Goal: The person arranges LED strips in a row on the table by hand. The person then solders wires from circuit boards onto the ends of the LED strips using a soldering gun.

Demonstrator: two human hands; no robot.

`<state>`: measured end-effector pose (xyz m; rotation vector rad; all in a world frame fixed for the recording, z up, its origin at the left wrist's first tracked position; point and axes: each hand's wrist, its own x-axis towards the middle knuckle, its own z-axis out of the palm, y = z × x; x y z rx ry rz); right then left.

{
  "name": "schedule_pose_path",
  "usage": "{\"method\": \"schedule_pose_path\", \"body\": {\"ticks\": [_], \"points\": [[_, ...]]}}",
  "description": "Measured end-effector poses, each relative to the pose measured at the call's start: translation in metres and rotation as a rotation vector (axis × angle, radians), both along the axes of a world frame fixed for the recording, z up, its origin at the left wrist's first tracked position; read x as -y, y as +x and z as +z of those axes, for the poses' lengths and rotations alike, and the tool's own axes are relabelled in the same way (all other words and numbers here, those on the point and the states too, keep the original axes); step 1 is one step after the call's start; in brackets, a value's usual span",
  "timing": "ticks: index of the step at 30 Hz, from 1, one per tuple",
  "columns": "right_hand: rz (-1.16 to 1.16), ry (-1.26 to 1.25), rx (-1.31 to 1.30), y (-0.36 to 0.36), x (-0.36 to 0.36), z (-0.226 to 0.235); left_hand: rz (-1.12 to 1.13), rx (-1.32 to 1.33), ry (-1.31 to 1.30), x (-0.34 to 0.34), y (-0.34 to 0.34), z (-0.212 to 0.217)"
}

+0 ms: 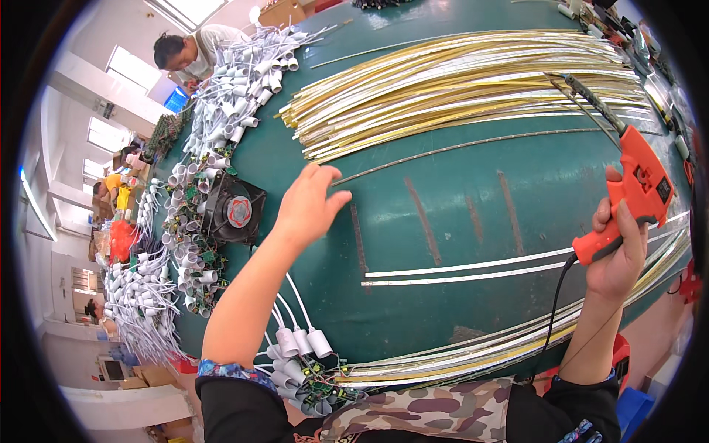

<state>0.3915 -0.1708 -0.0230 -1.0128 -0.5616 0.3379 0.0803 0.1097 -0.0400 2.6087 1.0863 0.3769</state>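
My left hand [309, 203] reaches out over the green table [458, 221], fingers spread, holding nothing, its fingertips close to the near end of a single thin strip [473, 146]. My right hand [619, 255] grips the orange handle of a soldering gun [639, 181] whose long dark tip points away toward the far right, over a big pile of yellow and white light strips [473, 81]. A black cable [555, 303] hangs from the gun's handle. Two thin white strips [473, 269] lie across the table between my hands.
A small black fan [235, 210] stands at the table's left beside heaps of white capped wires and small green circuit boards [199, 148]. More capped wires [299, 347] and a bundle of strips [502, 347] lie at the near edge. Another person [188, 52] works at the far left.
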Motion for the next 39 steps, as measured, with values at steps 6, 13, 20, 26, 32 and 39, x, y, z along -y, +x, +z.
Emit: {"method": "schedule_pose_path", "body": {"ticks": [6, 13, 20, 26, 32, 39], "points": [[-0.013, -0.009, -0.025, -0.002, -0.002, 0.001, 0.025, -0.03, 0.021, -0.029, -0.009, -0.028], [-0.019, -0.033, -0.005, -0.001, -0.001, -0.001, 0.054, 0.039, -0.85, 0.008, -0.006, 0.004], [-0.003, -0.039, 0.006, 0.0, 0.0, -0.001, -0.096, -0.142, -0.97, 0.041, -0.023, 0.005], [-0.022, -0.039, 0.018, 0.0, -0.002, 0.0, -0.12, -0.094, -0.908, 0.045, -0.026, 0.011], [-0.012, -0.05, 0.033, 0.001, -0.003, -0.002, -0.138, -0.301, -0.851, 0.05, -0.009, 0.017], [0.003, -0.054, 0.024, 0.001, -0.004, -0.004, -0.088, -0.358, -0.625, 0.052, 0.0, 0.02]]}}
